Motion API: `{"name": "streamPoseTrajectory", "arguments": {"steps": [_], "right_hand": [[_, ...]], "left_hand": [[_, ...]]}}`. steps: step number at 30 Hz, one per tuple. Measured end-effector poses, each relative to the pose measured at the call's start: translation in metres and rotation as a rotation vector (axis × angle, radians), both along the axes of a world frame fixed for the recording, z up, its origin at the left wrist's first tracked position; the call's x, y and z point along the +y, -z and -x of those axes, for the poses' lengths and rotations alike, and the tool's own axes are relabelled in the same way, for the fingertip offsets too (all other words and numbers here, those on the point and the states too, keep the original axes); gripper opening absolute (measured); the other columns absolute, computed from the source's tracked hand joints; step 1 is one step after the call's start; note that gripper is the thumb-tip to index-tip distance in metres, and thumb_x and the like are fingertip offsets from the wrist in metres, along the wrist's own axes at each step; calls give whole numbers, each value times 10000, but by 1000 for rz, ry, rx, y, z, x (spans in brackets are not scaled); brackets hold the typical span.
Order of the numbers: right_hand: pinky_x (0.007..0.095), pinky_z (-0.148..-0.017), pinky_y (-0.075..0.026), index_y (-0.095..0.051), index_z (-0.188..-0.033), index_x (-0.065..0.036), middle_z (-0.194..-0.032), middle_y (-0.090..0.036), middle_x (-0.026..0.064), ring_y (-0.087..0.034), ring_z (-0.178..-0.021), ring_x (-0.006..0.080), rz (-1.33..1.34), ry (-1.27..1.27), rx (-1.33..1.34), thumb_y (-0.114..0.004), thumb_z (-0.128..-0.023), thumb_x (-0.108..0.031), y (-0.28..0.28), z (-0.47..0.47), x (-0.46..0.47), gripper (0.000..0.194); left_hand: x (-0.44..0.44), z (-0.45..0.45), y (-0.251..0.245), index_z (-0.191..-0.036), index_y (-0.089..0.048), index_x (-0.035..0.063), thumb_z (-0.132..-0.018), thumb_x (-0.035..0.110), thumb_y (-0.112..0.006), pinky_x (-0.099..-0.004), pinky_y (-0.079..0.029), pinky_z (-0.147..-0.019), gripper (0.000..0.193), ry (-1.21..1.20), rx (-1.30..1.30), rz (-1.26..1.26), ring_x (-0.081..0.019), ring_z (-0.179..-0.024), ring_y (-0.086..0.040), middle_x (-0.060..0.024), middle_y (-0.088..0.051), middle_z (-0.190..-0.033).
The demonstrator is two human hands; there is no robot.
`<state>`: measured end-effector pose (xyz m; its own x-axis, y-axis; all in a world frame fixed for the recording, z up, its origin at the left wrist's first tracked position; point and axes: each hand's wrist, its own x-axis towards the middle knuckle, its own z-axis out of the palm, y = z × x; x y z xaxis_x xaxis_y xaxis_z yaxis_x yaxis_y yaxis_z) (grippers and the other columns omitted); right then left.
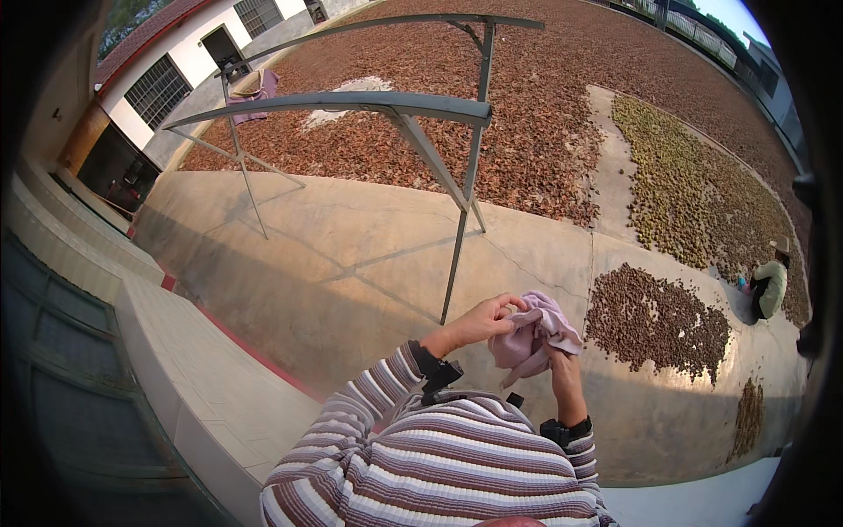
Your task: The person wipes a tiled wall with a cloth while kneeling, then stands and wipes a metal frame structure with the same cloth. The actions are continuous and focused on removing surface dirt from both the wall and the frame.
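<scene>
A pale pink-purple cloth [523, 352], perhaps a small garment, is bunched up in front of my chest. My left hand [479, 321] pinches its upper left side between thumb and fingers. From the lower right, my right hand [564, 362] grips the same cloth, with some fingers hidden in the folds. Beyond my hands stands a grey metal rack [309, 102] with two long top rails and thin crossed legs. The nearest leg [454, 270] comes down just behind my left hand. A purple cloth [265, 92] hangs at the rack's far left end.
Reddish-brown dried pieces [527, 158] cover much of the concrete yard [369, 244]. Yellow-green round fruits [658, 171] and dark brown nut-like pieces [649, 319] lie to the right. A person [772, 283] in a hat sits low there. A pale ledge [178, 369] runs along my left.
</scene>
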<state>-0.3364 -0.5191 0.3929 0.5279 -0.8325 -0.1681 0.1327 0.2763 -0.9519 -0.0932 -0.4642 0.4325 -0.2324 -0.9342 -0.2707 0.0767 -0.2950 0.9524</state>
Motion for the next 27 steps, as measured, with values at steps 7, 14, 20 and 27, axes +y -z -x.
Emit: {"name": "streamPoseTrajectory", "arguments": {"steps": [7,14,20,27], "right_hand": [[355,-1081,-397,-396,-1479,-48,-1395,-533,102,-520,-1268,235,-9,-306,-132,-609,-877,-61,-52,-128,15,639],[459,-1146,-337,-439,-1468,-94,-1514,-383,199,-361,-1409,386,1012,-734,156,-704,-751,-128,-104,-206,2,765],[426,-1165,-294,-340,-1518,-55,-1542,-342,204,-330,-1436,326,338,-763,-61,-692,-908,-361,-79,-259,-13,767],[323,-1048,-432,-378,-1477,8,-1369,-535,115,-537,-1240,191,-15,-651,-293,-638,-943,-106,-60,-313,-15,605]], "left_hand": [[53,-107,6,-1397,-502,26,-844,196,-772,-320,-462,-1010,639,-155,-136,-127,-153,-1175,-577,-90,-600,-1320],[81,-168,26,-1366,-516,46,-1039,321,-452,-387,-489,-1023,432,-630,584,96,-229,-1199,-589,-103,-588,-1334],[84,-178,-11,-1417,-451,24,-1040,275,-412,-408,-457,-1071,454,-577,811,255,-252,-1257,-555,-118,-544,-1396],[114,-194,-59,-1440,-447,29,-844,18,-555,-364,-444,-1056,605,-727,422,71,-220,-1254,-548,-83,-554,-1368]]}}
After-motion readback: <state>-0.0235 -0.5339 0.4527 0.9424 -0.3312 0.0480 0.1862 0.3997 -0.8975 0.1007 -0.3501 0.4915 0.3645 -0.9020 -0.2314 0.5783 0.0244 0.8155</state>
